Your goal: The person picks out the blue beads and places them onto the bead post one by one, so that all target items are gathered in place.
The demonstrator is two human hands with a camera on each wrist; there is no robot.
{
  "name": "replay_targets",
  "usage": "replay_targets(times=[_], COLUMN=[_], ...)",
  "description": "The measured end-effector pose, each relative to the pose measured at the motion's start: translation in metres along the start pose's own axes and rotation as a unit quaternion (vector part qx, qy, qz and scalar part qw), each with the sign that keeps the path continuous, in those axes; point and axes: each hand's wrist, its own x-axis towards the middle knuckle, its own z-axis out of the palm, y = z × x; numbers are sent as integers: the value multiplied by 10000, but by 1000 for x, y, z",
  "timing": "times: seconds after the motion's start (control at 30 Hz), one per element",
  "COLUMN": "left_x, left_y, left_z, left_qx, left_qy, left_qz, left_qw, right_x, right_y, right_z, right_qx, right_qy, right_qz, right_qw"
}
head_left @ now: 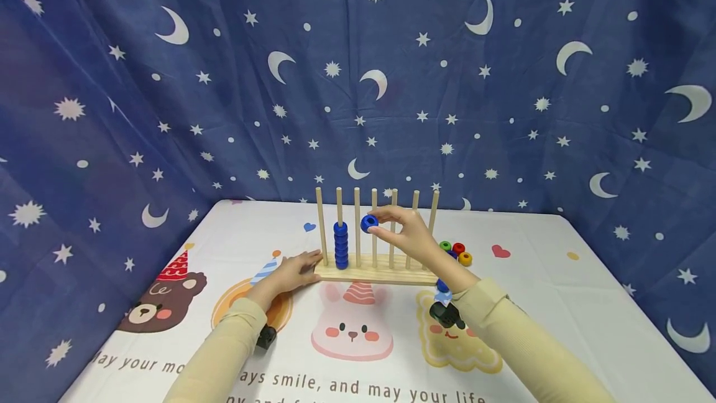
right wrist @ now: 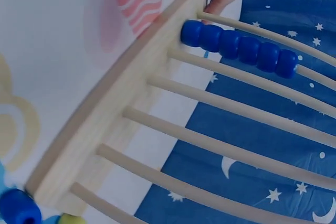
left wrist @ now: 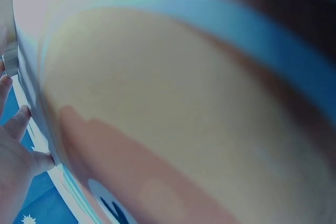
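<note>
A wooden peg stand [head_left: 380,275] has a row of several upright pegs on a long base. Several blue beads [head_left: 341,246] are stacked on the second peg from the left; the right wrist view also shows this blue stack [right wrist: 239,48]. My right hand [head_left: 408,235] pinches a blue bead [head_left: 368,223] between thumb and fingertips, hole visible, in front of the middle pegs. At the base's left end, my left hand [head_left: 294,272] holds the stand, thumb in front and fingers behind. The left wrist view catches the left hand [left wrist: 18,166] at its edge.
Beyond the base's right end lie loose beads, including a green bead [head_left: 445,245], a red bead [head_left: 458,247] and a yellow bead [head_left: 465,259]. A loose blue bead [head_left: 442,285] sits by the base's right corner. A starry blue curtain [head_left: 358,79] hangs behind the printed tablecloth [head_left: 537,291].
</note>
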Motion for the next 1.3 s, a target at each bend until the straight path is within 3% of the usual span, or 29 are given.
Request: replay_targets(times=[0.2,0.43,0.7,1.03,1.3], left_x=[3,-2,0,4,3], left_y=[-2,-7,2,-3,-2], left_z=[-2,-2,-4,-3,-3], left_qx=[-128,-404,-177,-26,-38], left_qy=[-40,-11,-124,63,10], left_qz=[94,451,2,265,231], left_qw=[9999,9982,9998,9996,9997], right_x=[15,31,49,69,82], right_y=[-5,-11,-21,-23,-17], right_z=[-6,-10,-9,-6,0], right_qx=[-108,-7,-117,-313,-301], right_qy=[-9,37,-32,-328,-569], right_qz=[-8,-43,-174,-59,408], right_qw=[9999,10000,9998,9990,9971])
